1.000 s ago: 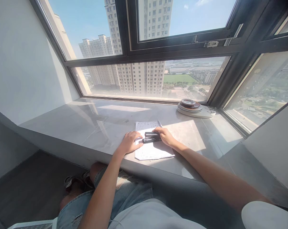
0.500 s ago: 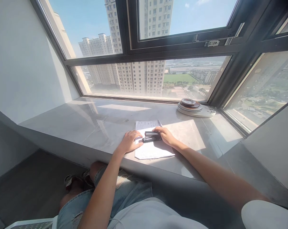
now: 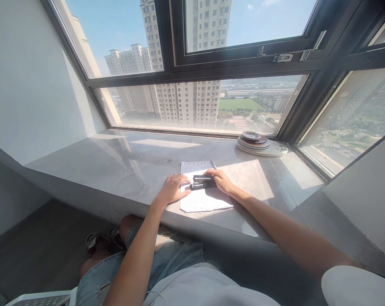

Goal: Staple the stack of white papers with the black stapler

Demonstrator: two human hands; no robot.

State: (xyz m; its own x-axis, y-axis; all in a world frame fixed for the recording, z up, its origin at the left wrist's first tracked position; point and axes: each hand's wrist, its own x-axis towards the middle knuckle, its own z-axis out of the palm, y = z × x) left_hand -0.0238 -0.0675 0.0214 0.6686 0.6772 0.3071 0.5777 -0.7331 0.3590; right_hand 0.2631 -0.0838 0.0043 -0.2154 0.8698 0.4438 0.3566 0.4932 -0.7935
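We've got a long, glossy black stapler [image 3: 202, 183] over the middle of a rectangular white paper bundle [image 3: 206, 203] with rows of dark marks, which lies flat on a grey, marble-look windowsill [image 3: 80, 158]. Right hand [image 3: 221, 180], at three o'clock of the stapler, wraps its rear end, fingers on top. Left hand [image 3: 175, 189], at nine o'clock, is spread, thumb apart from fingers, over the paper's left edge; we can't tell if its fingertips touch the stapler's nose. Nothing looks pinched in it.

Progress, our read: paper laid out, stapler in grip, done. Stapler's two long halves stand apart at the nose, so they're not pressed together yet. We can't make out any staple in the paper; too small to call.

Stack of round plates [image 3: 254, 146], white below, brown on top, sits between one and two o'clock from the paper, well apart, untouched.
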